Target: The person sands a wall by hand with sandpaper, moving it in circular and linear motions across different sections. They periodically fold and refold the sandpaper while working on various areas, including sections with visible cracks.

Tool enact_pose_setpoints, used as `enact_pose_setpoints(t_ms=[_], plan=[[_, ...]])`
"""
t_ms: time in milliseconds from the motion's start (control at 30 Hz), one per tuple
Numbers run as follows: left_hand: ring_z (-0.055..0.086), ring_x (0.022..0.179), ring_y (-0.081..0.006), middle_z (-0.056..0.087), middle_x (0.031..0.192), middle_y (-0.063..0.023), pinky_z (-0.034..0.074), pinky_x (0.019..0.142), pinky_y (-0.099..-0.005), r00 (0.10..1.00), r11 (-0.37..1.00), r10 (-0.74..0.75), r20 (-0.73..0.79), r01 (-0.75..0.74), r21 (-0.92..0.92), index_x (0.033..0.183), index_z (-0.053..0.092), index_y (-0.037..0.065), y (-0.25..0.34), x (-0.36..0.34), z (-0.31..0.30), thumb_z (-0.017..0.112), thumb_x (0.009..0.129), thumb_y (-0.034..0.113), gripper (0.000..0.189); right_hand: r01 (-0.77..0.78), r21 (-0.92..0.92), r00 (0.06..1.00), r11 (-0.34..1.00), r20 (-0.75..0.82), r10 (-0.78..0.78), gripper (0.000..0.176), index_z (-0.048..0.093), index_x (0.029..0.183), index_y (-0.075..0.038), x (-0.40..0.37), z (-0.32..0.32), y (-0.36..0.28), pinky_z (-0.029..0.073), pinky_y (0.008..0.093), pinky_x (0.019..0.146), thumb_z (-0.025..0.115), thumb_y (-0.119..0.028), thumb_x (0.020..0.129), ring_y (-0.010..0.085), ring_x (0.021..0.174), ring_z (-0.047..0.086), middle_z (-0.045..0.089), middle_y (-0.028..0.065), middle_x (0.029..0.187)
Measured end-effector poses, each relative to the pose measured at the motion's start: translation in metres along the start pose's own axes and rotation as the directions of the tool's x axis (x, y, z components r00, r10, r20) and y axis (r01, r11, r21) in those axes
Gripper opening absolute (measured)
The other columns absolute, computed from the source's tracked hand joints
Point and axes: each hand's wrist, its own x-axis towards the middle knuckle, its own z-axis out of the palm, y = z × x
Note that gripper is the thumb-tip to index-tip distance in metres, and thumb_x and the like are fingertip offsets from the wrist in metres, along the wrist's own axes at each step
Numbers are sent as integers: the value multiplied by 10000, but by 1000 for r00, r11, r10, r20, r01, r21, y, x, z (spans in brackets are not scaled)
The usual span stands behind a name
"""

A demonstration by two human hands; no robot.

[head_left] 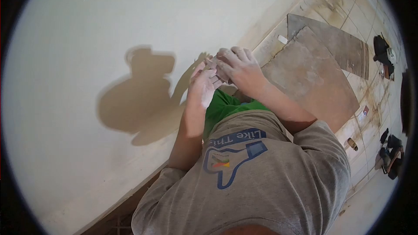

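Observation:
My left hand (pixel 203 85) and my right hand (pixel 239 66) meet in front of the pale wall, both coated in white dust. Between them is a small grey-brown piece of what looks like sandpaper (pixel 221 74), partly covered by fingers. My right hand is curled over it from above, with the fingers bent. The left one is turned palm inward, its fingers closed on the piece's near side. Green shorts (pixel 224 106) show just below my wrists.
A smooth white wall (pixel 78 21) fills the left side and carries my shadow. Flat cardboard sheets (pixel 311 78) cover part of the tiled floor at the right. A small white block (pixel 282 39) lies near the wall's foot. Dark footwear (pixel 383 54) and other small items are scattered farther right.

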Motion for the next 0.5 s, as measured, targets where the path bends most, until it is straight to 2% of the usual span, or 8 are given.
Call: enact_pose_setpoints(t_ms=[67, 167, 267, 367, 400, 433, 500], plan=[[659, 1116, -341, 606, 1294, -179, 561, 919, -499, 1000, 1000, 4, -18, -4, 11, 1456, 454, 15, 0, 0, -3, 592, 915, 26, 559, -21, -80, 997, 997, 69, 26, 356, 670, 1196, -48, -1, 6, -2, 447, 492, 1019, 622, -194, 875, 345, 1246, 539, 550, 147, 1373], [631, 1176, -338, 589, 1339, -182, 540, 961, -494, 1000, 999, 9, -15, -8, 43, 1468, 440, 8, 3, 0, -10, 591, 925, 29, 564, -162, -104, 975, 981, 135, 175, 429, 657, 1239, -26, -2, 12, 2, 392, 521, 1111, 609, -266, 886, 363, 1392, 461, 468, 182, 1522], [609, 1211, -332, 576, 1368, -183, 524, 987, -480, 1000, 1000, 8, -24, -7, 11, 1469, 443, -9, 4, 2, -12, 595, 939, 36, 553, -95, -51, 983, 994, 151, 102, 579, 595, 1308, 54, 1, 6, 9, 344, 530, 1166, 584, -390, 937, 376, 1462, 387, 453, 233, 1534], [599, 1230, -313, 567, 1384, -189, 517, 1006, -459, 997, 998, 65, -37, -65, 4, 1455, 467, -28, 1, 2, -12, 599, 953, 35, 523, -50, 154, 991, 987, 134, 29, 766, 521, 1361, 130, -2, 5, 7, 312, 522, 1194, 531, -534, 978, 409, 1455, 391, 486, 293, 1482], [605, 1222, -303, 567, 1386, -194, 520, 1007, -449, 993, 994, 106, -43, -105, 31, 1449, 478, -31, 4, 1, -5, 598, 957, 33, 510, -77, 213, 987, 974, 154, 44, 878, 445, 1398, 170, -7, 9, 8, 314, 518, 1192, 489, -606, 991, 466, 1380, 454, 518, 338, 1416], [611, 1214, -293, 568, 1387, -198, 522, 1009, -440, 989, 988, 144, -43, -142, 58, 1443, 488, -35, 8, 0, 3, 598, 962, 32, 498, -99, 280, 980, 955, 196, 44, 862, 431, 1421, 152, -6, 4, 8, 298, 511, 1202, 513, -588, 986, 464, 1400, 428, 482, 335, 1452], [632, 1192, -295, 569, 1392, -234, 528, 1023, -428, 998, 960, 66, -22, -57, 274, 1443, 491, -41, 16, 1, 5, 586, 974, 27, 483, -156, 392, 960, 907, 274, 47, 843, 405, 1465, 117, 0, -3, 12, 266, 498, 1221, 562, -550, 975, 461, 1442, 377, 409, 329, 1523]])
